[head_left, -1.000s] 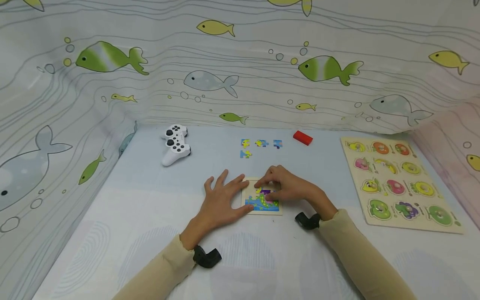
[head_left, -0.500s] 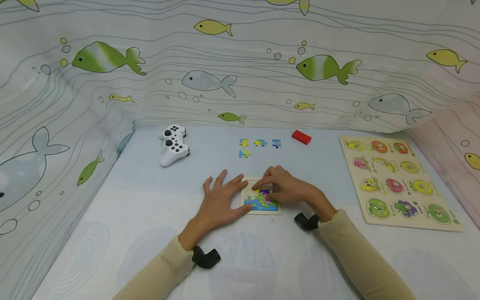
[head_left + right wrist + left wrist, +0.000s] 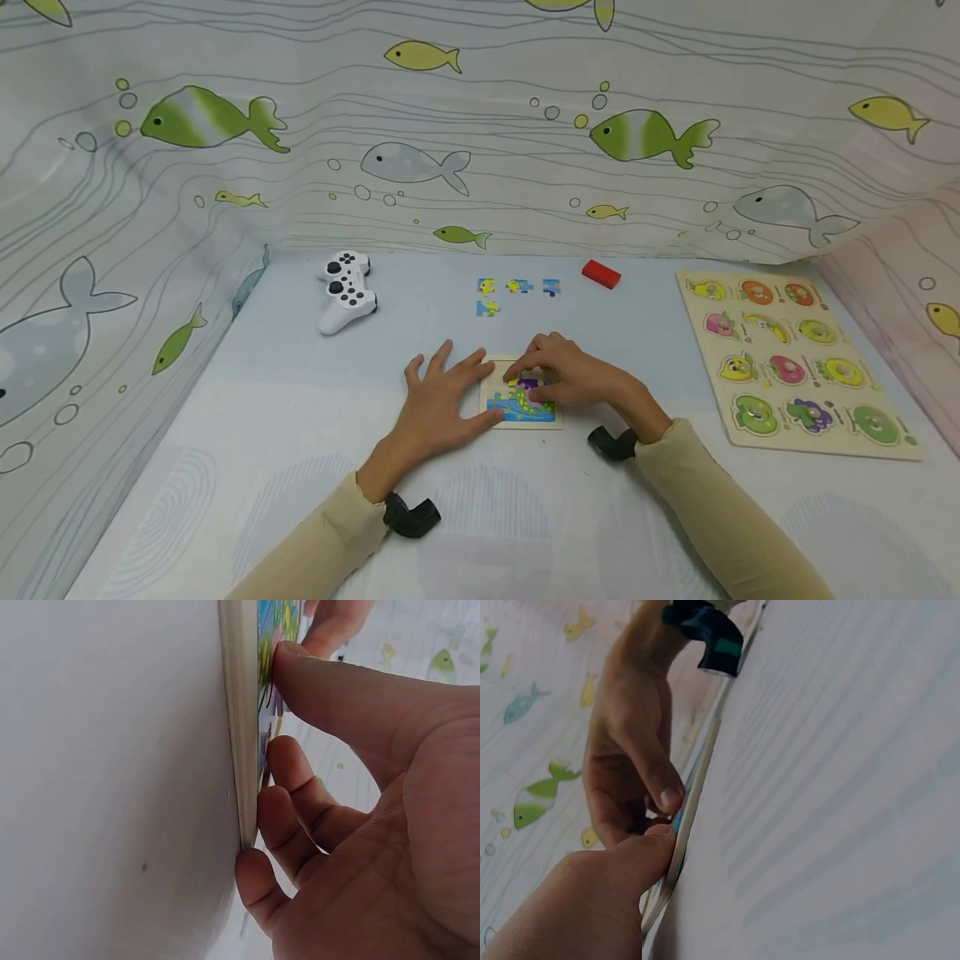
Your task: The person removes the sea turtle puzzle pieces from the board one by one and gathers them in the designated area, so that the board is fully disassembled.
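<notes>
A small wooden jigsaw puzzle board [image 3: 521, 422] lies flat on the table in the head view, with blue, green and purple pieces filling its lower part. My left hand [image 3: 442, 404] is spread at the board's left side, its thumb on the lower left edge and fingertips by the upper left corner. Over the upper right part, my right hand [image 3: 577, 371] bends its fingers, with index finger and thumb on either side of a purple puzzle piece [image 3: 531, 384]. In the right wrist view the right thumb [image 3: 300, 671] touches the picture and other fingertips touch the board's edge.
Several loose puzzle pieces [image 3: 487, 308] lie behind the board. A white game controller [image 3: 347, 292] is at the back left, and a red block [image 3: 602, 274] at the back right. A wooden fruit puzzle board [image 3: 798, 367] lies at the right. Fish-patterned cloth walls surround the table.
The right index finger has shifted slightly left over the board and then stays there. The left hand holds its position; the whole head view has drifted a little.
</notes>
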Available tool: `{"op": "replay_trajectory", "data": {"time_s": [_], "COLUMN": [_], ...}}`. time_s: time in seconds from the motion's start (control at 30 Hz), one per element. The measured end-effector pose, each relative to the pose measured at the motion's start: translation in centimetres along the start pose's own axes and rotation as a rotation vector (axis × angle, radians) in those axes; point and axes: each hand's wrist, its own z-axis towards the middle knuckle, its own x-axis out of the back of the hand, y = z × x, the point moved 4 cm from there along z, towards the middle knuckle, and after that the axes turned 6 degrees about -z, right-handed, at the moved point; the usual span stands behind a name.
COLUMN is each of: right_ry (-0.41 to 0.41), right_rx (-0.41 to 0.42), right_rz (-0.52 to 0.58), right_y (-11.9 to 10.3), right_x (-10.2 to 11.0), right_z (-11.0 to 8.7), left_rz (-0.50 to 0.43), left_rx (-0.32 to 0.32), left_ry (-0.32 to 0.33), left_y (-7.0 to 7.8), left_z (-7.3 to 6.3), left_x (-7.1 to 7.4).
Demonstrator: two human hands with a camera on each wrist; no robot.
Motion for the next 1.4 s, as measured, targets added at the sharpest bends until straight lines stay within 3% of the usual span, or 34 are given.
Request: {"op": "replay_trajectory", "data": {"time_s": [1.4], "right_ry": [0.034], "right_rx": [0.022], "right_rz": [-0.015], "right_y": [-0.30], "right_x": [0.07], "right_z": [0.01], "left_rz": [0.001], "left_rx": [-0.002], "left_ry": [0.000], "left_y": [0.00], "left_z": [-0.04], "left_x": [-0.10]}}
